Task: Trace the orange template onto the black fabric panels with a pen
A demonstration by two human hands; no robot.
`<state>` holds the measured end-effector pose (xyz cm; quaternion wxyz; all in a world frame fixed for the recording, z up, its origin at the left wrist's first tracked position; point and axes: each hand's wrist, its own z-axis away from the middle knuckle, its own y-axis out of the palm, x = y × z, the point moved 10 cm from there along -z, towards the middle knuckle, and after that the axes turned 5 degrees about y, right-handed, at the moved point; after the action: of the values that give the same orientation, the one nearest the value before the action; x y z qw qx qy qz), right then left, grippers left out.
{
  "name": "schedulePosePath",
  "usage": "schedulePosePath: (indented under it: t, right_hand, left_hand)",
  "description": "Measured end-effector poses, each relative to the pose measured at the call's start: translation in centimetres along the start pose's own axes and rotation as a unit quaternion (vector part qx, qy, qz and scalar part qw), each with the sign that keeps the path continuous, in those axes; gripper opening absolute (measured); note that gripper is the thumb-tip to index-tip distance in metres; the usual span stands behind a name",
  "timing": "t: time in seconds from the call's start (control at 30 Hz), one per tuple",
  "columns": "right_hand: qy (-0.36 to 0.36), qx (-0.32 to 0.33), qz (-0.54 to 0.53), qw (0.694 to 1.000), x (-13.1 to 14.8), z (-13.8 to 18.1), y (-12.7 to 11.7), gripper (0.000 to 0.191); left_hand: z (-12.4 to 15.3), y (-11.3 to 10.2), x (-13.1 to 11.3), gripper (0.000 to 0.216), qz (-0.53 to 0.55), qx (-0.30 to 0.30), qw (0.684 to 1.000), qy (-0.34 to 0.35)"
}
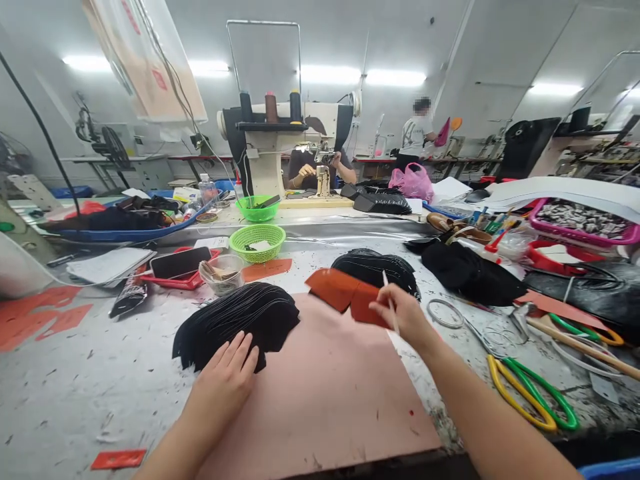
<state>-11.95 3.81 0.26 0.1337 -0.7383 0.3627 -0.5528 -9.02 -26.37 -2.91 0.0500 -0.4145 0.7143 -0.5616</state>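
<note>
Head view: right hand (pixel 403 317) pinches white stick (pixel 392 307) and orange piece (pixel 330 288) (end hidden) over pink mat (pixel 330 393); left hand (pixel 230 365) lies flat on black stack (pixel 240 310).

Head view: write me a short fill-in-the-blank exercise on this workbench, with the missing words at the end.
1. The left hand rests on a stack of ____ pieces.
2. The right hand holds an orange piece and a slim ____ stick.
3. The phone lies on a ____ tray.
4. The sewing machine straight ahead carries ____ thread spools.

Missing words: black; white; red; three.
</note>
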Motion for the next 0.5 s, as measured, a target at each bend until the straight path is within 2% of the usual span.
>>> schedulePosePath:
  t: [0.1,0.2,0.37,0.5]
  right_hand:
    - [0.016,-0.061,0.088,0.994,-2.4,-3.5,-2.6,0.008]
    - [0.012,-0.098,0.122,0.988,-3.3,-3.9,-3.8,0.014]
    - [-0.002,-0.174,0.078,0.982,-3.2,0.7,-5.5,0.021]
    - [-0.012,-0.19,0.058,0.98,-2.3,5.2,-6.3,0.025]
  left_hand:
    - [-0.4,0.4,-0.5,0.04,-0.03,0.03,0.999,-0.003]
    - [-0.5,0.5,-0.9,0.042,-0.023,0.045,0.999,0.0]
    - [-1.5,-0.3,-0.7,0.031,0.023,0.032,0.999,-0.019]
    - [-2.7,-0.1,-2.0,0.029,0.029,0.088,0.996,-0.007]
